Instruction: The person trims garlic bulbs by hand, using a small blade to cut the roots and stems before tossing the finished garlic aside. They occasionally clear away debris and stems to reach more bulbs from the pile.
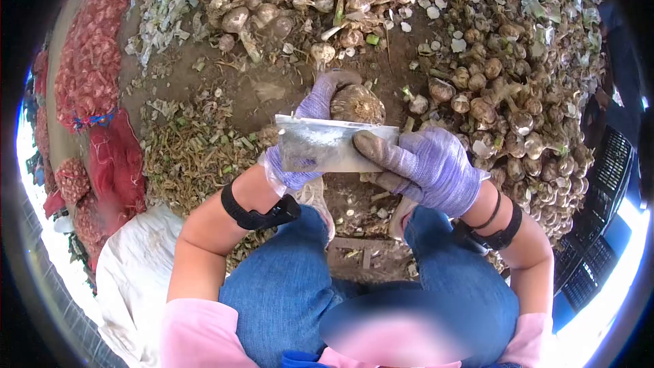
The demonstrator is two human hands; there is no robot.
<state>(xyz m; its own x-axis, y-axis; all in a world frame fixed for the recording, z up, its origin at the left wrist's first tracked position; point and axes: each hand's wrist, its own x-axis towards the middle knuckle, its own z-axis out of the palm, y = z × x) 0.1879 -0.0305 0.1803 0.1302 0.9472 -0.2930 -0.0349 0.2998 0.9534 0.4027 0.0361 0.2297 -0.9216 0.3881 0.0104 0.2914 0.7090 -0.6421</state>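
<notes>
A large brown garlic bulb [357,103] sits in my left hand [316,103], which wears a purple glove with its fingers curled round the bulb's far side. My right hand [436,165], in a matching glove, grips a wide metal blade [327,144], with the thumb along its face. The blade lies across in front of the bulb and hides part of my left palm and wrist. Whether its edge touches the bulb I cannot tell. Just beyond my left fingers is a smaller garlic bulb [323,52].
Garlic bulbs [484,109] are heaped on the right, with more at the top. Cut stems and peelings [191,143] cover the ground at left. Red mesh sacks [92,54] and a white sack [139,266] lie far left. Black crates [603,197] stand at right.
</notes>
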